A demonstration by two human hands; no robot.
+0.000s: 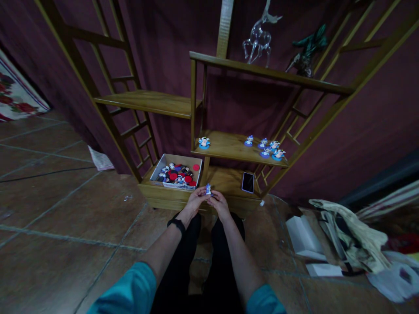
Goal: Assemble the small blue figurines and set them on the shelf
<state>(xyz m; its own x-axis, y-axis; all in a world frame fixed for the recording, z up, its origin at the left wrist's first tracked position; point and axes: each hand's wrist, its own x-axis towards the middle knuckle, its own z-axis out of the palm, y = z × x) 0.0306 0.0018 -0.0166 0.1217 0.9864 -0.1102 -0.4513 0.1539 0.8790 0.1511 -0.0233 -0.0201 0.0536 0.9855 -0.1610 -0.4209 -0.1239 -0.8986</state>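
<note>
A small purple-and-white figurine (208,189) is held upright between the fingertips of my left hand (196,198) and my right hand (219,203), both closed on it in front of the lower shelf. Just beyond my left hand stands an open cardboard box (157,174), filled with a jumble of figurines and red, black and purple round bases. On the middle shelf (225,146), one figurine with a blue base (204,143) stands at the left end. Several more figurines (265,143), on purple or blue bases, are grouped toward the right end.
A phone (248,182) lies on the lower shelf at right. Above, a clear glass deer (260,37) and a dark green-brown sculpture (309,50) stand on the top shelf. On the floor at right are a white box (305,237), a cloth bag (353,231) and a plastic bag (397,277).
</note>
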